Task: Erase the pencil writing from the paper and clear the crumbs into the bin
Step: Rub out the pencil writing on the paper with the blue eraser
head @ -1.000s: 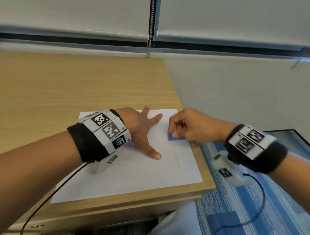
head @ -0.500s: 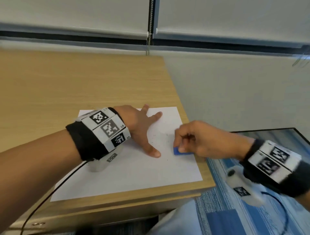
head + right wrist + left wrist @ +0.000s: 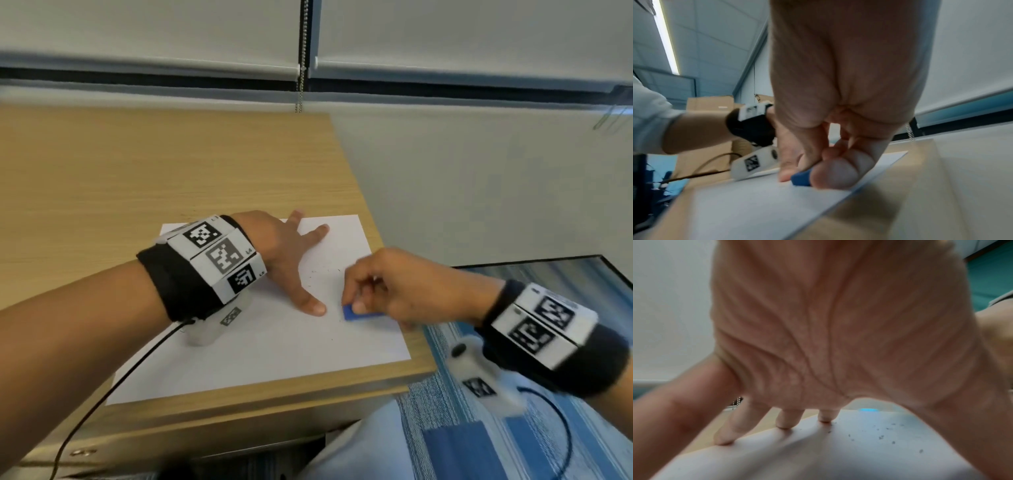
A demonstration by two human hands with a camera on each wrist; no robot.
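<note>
Room: we see a pale wall with lowered roller blinds [image 3: 445, 37] along the top of the head view, and a bead chain [image 3: 300, 51] hanging between them.
Desk: our wooden desk [image 3: 137, 171] fills the left and centre of the head view, its right edge just past the sheet.
Paper: a white paper [image 3: 274, 349] lies flat near the desk's lower right corner, at the centre of the head view.
Eraser: a small blue eraser [image 3: 356, 313] sits on the right part of the paper, just right of our left thumb; in the right wrist view it [image 3: 800, 179] shows low in the centre, touching the sheet.
Crumbs: dark crumbs [image 3: 322, 272] are scattered on the paper above the eraser, between our two hands; the left wrist view shows them [image 3: 881, 437] at lower right.
Right hand: our right hand [image 3: 397, 287] pinches the eraser between thumb and curled fingers [image 3: 833, 173], pressing it to the paper.
Left hand: our left hand [image 3: 287, 260] lies spread on the paper with straight fingers [image 3: 785, 420], their tips pressing the sheet, gripping nothing.
Floor: blue striped carpet [image 3: 513, 445] shows at lower right of the head view.
</note>
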